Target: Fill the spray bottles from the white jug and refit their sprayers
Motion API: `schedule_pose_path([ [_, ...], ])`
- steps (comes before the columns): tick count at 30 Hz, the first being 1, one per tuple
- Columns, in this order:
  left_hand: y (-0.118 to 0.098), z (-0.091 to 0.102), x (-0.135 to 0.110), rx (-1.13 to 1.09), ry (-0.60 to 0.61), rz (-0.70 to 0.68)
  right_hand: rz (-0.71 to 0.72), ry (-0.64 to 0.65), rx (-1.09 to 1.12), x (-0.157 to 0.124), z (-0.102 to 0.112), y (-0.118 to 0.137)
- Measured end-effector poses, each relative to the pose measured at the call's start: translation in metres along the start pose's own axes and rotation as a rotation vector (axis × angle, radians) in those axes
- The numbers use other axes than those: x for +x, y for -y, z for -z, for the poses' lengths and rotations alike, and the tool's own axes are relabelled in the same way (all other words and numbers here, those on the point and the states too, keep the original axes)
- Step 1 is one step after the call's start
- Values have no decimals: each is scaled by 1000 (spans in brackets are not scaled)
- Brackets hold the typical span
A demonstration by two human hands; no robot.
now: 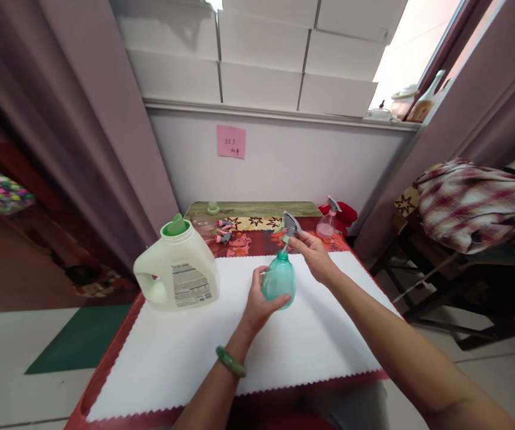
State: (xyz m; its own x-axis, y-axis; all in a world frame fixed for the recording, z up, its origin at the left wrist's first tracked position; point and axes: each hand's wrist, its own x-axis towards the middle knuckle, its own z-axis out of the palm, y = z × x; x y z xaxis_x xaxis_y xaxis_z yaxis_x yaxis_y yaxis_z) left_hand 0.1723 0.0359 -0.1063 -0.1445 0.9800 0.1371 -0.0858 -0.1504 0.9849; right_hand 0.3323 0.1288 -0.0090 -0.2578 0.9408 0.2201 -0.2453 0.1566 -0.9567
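Note:
My left hand (261,301) is wrapped round a rounded, translucent teal spray bottle (279,279), tilted a little above the white mat. In my right hand (312,254) is a grey spray head (291,224) with a pale green collar, held just above the bottle's open neck. Its thin tube runs down to the mouth; how far it reaches inside is hard to make out. A large white detergent jug (184,269) with a green spout stands left of my hands.
A pink spray bottle (326,224) stands at the back right. Pink-and-grey spray heads (224,233) and a clear bottle (202,223) lie at the back left. The white mat (195,358) covers the table's front; a plaid cloth (468,203) is piled at right.

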Motion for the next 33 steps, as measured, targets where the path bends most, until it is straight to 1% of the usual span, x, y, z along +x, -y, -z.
schedule_pose_path([
  [2, -14, -1, -14, -134, 30, 21, 1, 23, 17, -6, -3, 5],
  [4, -27, -4, -26, -318, 38, 74, -6, 36, 46, -13, -7, 8],
  [7, -42, -9, -41, -536, 7, 190, -26, 27, 115, -22, -13, 12],
  [10, -51, -13, -52, -628, -49, 274, -58, 6, 185, -30, -18, 14],
  [13, -54, -15, -59, -712, -89, 355, -79, -5, 239, -36, -21, 19],
  [17, -53, -16, -66, -771, -98, 501, -69, -52, 285, -38, -20, 30],
  [19, -52, -16, -69, -780, -92, 537, -47, -98, 260, -37, -19, 36],
  [22, -53, -18, -70, -780, -111, 548, -38, -125, 162, -39, -17, 42],
  [26, -60, -22, -71, -809, -74, 577, -119, -103, 63, -49, -20, 38],
  [30, -64, -24, -71, -822, -71, 565, -172, -68, 107, -60, -22, 29],
  [33, -65, -25, -72, -820, -68, 555, -197, -56, 177, -64, -21, 28],
])
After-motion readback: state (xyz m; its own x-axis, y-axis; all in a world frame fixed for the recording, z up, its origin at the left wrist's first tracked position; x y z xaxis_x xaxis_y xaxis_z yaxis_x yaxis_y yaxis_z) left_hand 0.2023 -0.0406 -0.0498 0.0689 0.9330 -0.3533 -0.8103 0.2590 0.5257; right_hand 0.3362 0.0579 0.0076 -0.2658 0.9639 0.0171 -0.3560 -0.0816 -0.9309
